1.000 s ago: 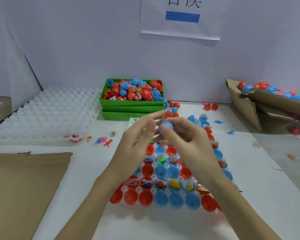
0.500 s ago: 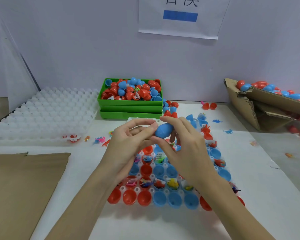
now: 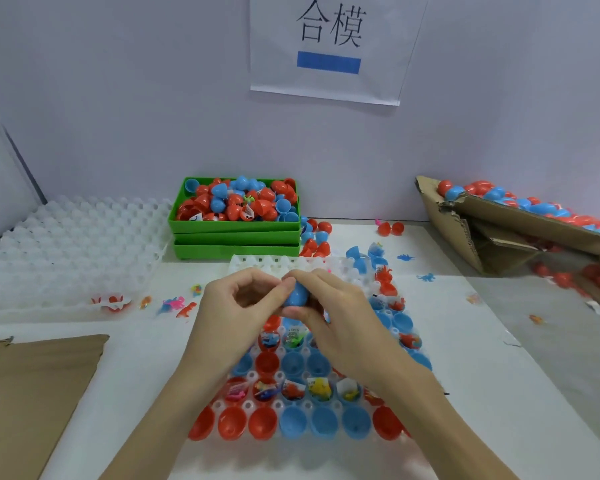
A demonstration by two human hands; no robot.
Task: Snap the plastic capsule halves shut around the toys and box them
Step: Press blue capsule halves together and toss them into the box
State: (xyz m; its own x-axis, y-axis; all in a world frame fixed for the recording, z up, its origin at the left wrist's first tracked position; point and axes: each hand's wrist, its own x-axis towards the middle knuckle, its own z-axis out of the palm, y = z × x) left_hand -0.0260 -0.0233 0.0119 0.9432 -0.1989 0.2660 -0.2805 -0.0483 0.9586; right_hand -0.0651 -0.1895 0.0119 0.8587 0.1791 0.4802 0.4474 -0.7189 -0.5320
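A blue capsule (image 3: 297, 294) is held above the white holder tray (image 3: 257, 263) in the middle of the table. My left hand (image 3: 236, 306) pinches its left end with curled fingers. My right hand (image 3: 340, 320) grips its right side, thumb underneath. The tray under my hands holds several red and blue capsule halves (image 3: 293, 422), some with small toys (image 3: 321, 388) in them. The cardboard box (image 3: 499, 230) at the right holds several closed red and blue capsules (image 3: 492, 194).
A stack of green bins (image 3: 236, 237) full of loose capsule halves stands at the back. Empty white trays (image 3: 59, 251) lie at the left, brown cardboard (image 3: 32, 393) at the front left. Loose toys (image 3: 177, 304) and capsules (image 3: 390, 228) are scattered on the table.
Both hands have kept hold of the blue capsule and turned it between the fingers; it now sits more covered by my right fingers. The camera view has tilted up slightly.
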